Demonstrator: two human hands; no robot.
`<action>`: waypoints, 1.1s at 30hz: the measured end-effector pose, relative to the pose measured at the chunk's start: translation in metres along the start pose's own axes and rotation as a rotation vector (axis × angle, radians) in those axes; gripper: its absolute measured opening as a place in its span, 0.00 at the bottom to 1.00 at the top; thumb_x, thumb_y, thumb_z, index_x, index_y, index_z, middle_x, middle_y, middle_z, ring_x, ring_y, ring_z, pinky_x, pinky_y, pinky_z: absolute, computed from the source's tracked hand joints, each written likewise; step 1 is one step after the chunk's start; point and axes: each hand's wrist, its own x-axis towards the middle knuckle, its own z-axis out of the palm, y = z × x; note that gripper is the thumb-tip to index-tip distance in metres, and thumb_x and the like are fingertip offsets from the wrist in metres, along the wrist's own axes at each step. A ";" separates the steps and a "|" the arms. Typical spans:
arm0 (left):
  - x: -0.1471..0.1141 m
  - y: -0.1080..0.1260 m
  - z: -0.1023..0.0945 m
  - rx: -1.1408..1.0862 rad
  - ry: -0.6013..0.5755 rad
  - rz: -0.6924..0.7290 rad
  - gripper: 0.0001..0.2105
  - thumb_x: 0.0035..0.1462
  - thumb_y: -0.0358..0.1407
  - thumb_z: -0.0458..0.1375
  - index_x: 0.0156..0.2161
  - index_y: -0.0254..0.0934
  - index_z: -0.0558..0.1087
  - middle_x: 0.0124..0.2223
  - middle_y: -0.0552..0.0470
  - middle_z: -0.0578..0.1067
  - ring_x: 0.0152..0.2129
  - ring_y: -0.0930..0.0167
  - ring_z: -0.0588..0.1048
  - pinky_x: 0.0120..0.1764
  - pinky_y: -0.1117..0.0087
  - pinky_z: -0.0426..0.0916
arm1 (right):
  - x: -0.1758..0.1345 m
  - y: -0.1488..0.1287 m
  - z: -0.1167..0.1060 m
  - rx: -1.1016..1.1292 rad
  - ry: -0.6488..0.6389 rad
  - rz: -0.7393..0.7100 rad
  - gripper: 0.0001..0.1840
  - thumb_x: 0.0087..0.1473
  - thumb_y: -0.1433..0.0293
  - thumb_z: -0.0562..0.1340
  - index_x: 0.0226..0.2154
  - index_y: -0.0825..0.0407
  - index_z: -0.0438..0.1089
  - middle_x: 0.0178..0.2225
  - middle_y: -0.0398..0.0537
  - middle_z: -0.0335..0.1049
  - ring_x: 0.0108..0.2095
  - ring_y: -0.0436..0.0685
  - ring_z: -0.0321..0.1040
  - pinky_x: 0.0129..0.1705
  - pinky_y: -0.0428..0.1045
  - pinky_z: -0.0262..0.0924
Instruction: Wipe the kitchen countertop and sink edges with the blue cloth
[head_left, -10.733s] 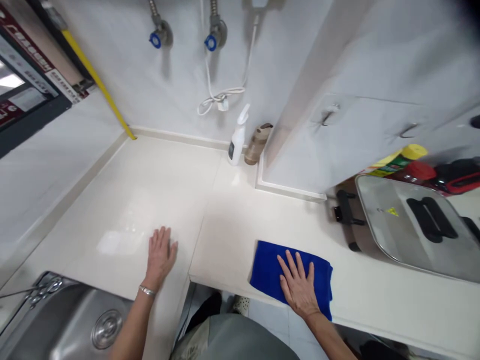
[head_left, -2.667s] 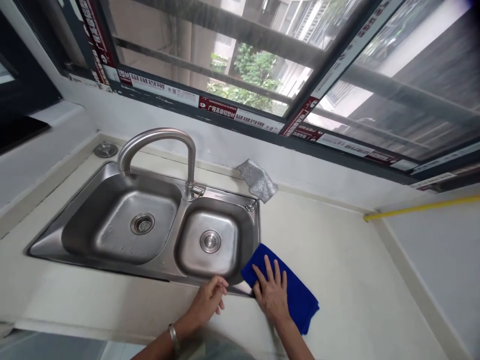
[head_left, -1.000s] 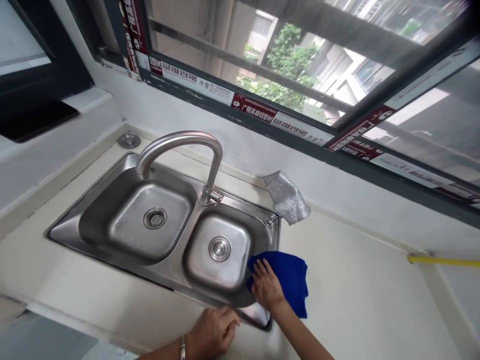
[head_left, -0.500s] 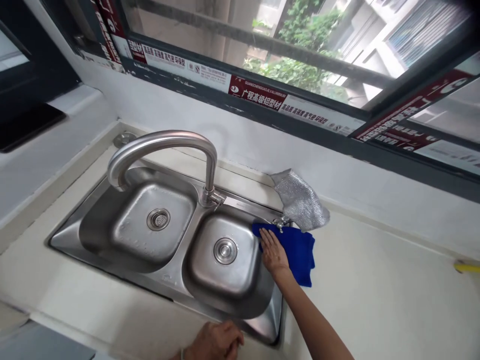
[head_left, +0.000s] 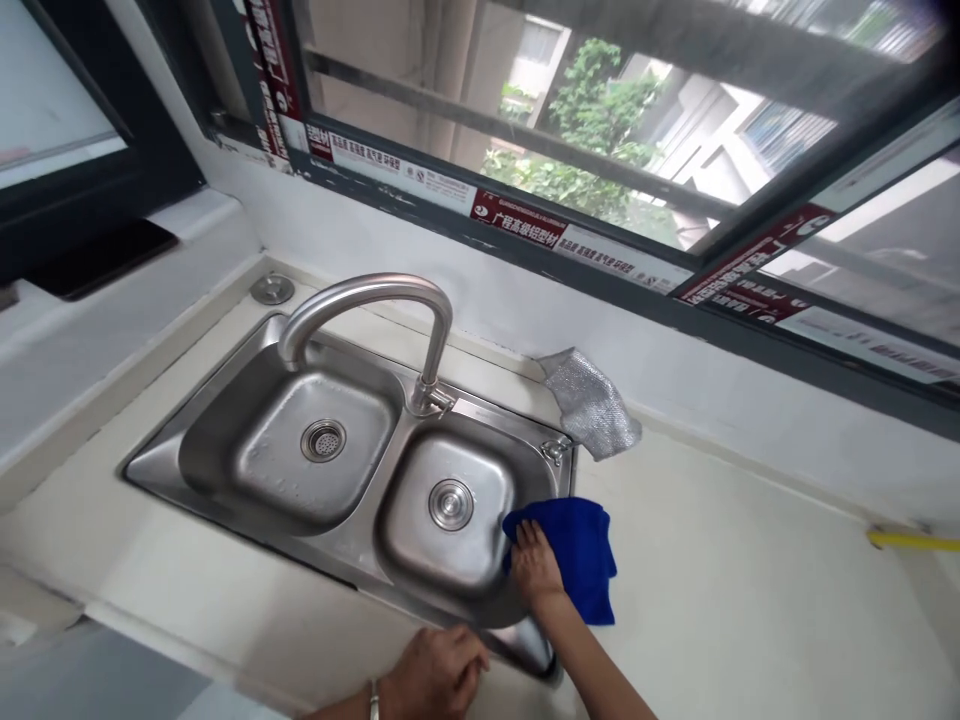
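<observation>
Head view: pale counter (head_left: 712,560) below a dark-framed window (head_left: 525,140); double steel sink (head_left: 337,545) set in, curved faucet (head_left: 375,287) arching over the left basin (head_left: 270,450). Blue cloth (head_left: 577,555) draped across the right basin's (head_left: 480,480) right rim, one end inside. Right hand (head_left: 536,572) on the cloth, fingers close together, slightly bent; gripping or merely pressing, cannot tell. Left hand (head_left: 435,675) curled in a loose fist, seemingly empty, just beside the sink's front edge. Silver mesh cloth (head_left: 592,405) near the back right corner.

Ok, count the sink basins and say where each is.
2: the larger basin on the left and the smaller basin on the right, its right edge partly under the blue cloth. No others show.
</observation>
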 end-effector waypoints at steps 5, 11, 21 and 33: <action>-0.001 -0.003 0.002 -0.005 0.014 0.007 0.12 0.53 0.23 0.53 0.40 0.39 0.72 0.36 0.52 0.77 0.30 0.70 0.75 0.34 0.72 0.64 | -0.032 -0.016 -0.009 0.065 -0.030 -0.062 0.25 0.60 0.65 0.50 0.43 0.59 0.79 0.54 0.64 0.72 0.62 0.66 0.60 0.70 0.59 0.38; 0.000 -0.005 0.002 -0.014 -0.018 -0.018 0.12 0.51 0.23 0.54 0.39 0.39 0.72 0.36 0.53 0.77 0.31 0.69 0.75 0.35 0.72 0.65 | -0.093 -0.014 -0.010 0.186 0.292 -0.042 0.24 0.65 0.65 0.48 0.51 0.53 0.75 0.60 0.55 0.68 0.66 0.61 0.54 0.70 0.58 0.36; 0.003 -0.001 0.001 0.007 -0.052 -0.050 0.10 0.55 0.25 0.54 0.38 0.39 0.76 0.35 0.53 0.78 0.31 0.69 0.76 0.37 0.72 0.66 | -0.151 -0.053 0.045 0.426 0.811 0.570 0.28 0.64 0.61 0.48 0.63 0.50 0.62 0.62 0.60 0.62 0.62 0.72 0.59 0.58 0.74 0.50; 0.009 0.019 -0.017 -0.737 -0.211 -0.362 0.14 0.58 0.41 0.58 0.46 0.36 0.73 0.44 0.44 0.79 0.36 0.65 0.77 0.37 0.64 0.71 | -0.177 -0.046 0.019 1.775 1.004 0.914 0.31 0.45 0.46 0.65 0.45 0.49 0.73 0.43 0.50 0.78 0.43 0.64 0.74 0.46 0.59 0.68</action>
